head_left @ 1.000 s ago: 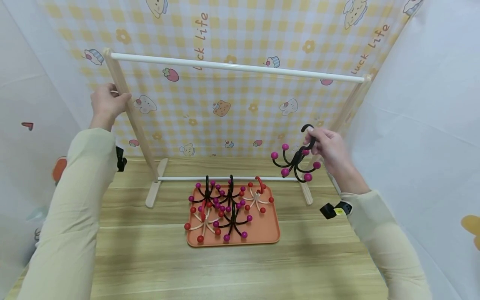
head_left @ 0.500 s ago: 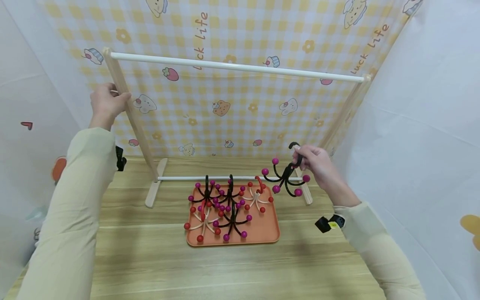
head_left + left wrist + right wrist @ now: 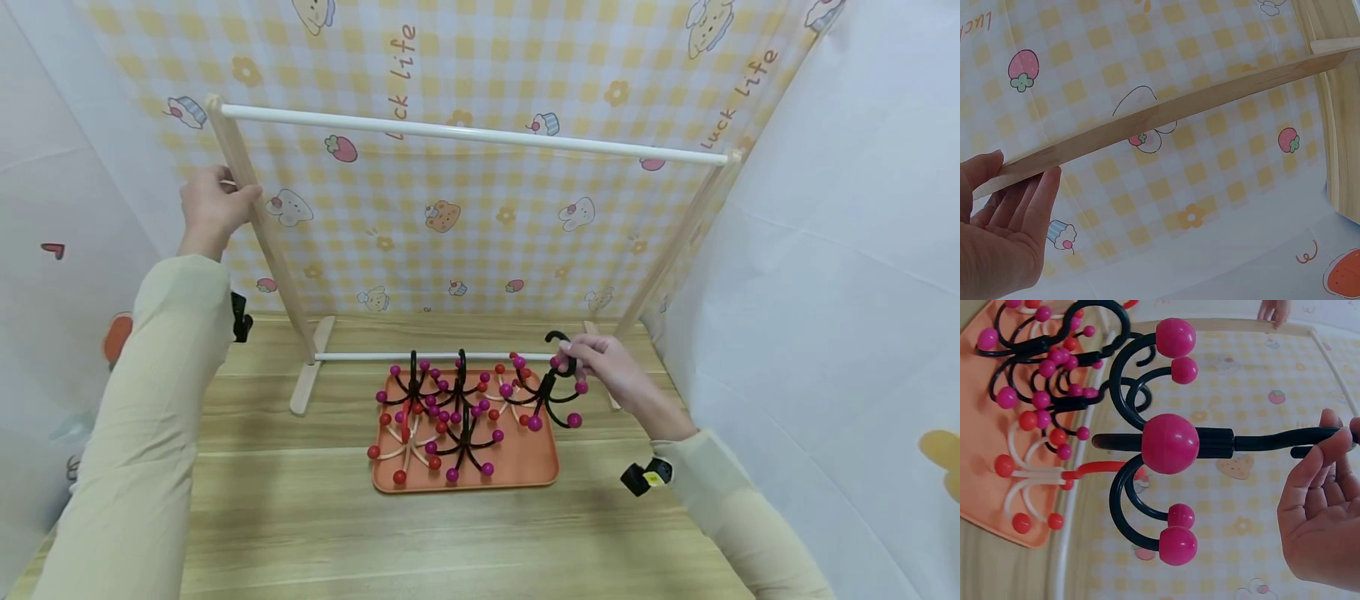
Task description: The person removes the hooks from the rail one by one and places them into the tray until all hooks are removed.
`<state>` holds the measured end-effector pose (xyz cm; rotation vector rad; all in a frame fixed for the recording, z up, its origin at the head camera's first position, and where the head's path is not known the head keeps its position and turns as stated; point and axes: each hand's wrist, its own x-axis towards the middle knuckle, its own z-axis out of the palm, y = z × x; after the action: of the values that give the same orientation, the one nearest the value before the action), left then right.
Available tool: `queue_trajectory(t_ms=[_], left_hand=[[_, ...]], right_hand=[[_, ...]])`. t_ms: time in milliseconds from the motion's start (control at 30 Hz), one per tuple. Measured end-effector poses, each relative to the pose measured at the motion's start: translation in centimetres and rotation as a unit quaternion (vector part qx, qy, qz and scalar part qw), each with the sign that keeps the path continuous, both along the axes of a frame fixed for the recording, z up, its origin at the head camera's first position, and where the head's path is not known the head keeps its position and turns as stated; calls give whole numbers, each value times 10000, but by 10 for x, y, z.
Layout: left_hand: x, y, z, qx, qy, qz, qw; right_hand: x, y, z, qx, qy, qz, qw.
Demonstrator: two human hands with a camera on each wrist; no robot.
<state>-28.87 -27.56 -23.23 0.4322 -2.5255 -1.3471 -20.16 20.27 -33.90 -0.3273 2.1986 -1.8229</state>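
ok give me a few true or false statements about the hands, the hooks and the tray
1. The right hand holds a black hook with pink balls. True.
2. The left hand rests on the table. False: it grips the rack's wooden post.
3. The tray is blue. False: it is orange.
4. Several hooks lie in the tray. True.
5. A hook hangs on the top rail. False: the rail is bare.
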Motion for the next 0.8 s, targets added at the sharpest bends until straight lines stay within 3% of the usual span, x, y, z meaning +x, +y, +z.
queue_trajectory(t_ms=[533,800], left_hand=[[0,0,0,-39,3,-6,10000],[1,1,0,19,-26,-15,10000]], right_hand=[[10,-9,-53,376,-198,609,9972],[17,-16,-66,446,-469,719,9953]])
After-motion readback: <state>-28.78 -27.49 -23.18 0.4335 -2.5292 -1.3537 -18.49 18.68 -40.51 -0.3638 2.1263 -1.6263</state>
